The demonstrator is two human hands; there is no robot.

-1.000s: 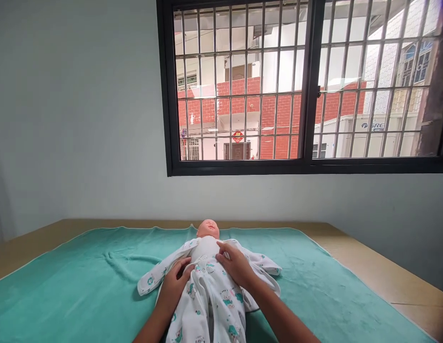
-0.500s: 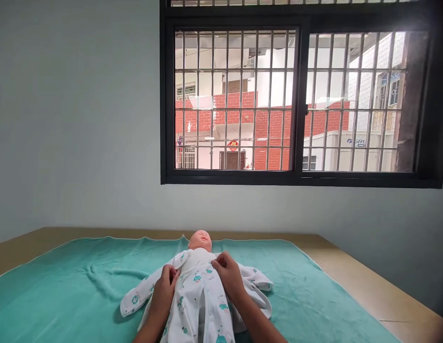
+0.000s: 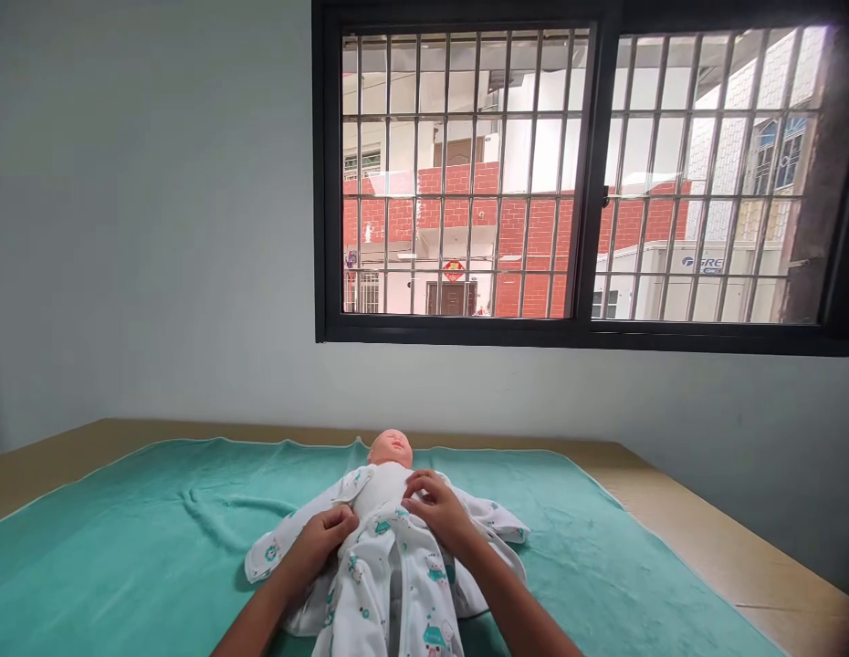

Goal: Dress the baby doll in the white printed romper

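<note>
A baby doll [image 3: 390, 449] lies on its back, head toward the wall, its torso in plain white. A white printed baby jacket [image 3: 298, 529] is spread around it, with the sleeves out to both sides. White baby trousers [image 3: 376, 570] with teal prints lie over its lower body, up to the belly. At the left edge of the waist, my left hand [image 3: 327, 537] is closed on the trousers' fabric. My right hand [image 3: 444, 516] rests by the right side of the chest near the waistband, fingers bent and apart. The doll's legs are hidden.
A teal blanket [image 3: 157, 557] with a few wrinkles covers most of the wooden table [image 3: 677, 511]. Behind the table stands a pale wall [image 3: 192, 274] with a black-framed, barred window [image 3: 458, 330].
The camera view has shifted slightly. The trousers' top edge sits lower, baring more of the white torso. My right fingers have spread from a pinch; my left hand has turned, knuckles up.
</note>
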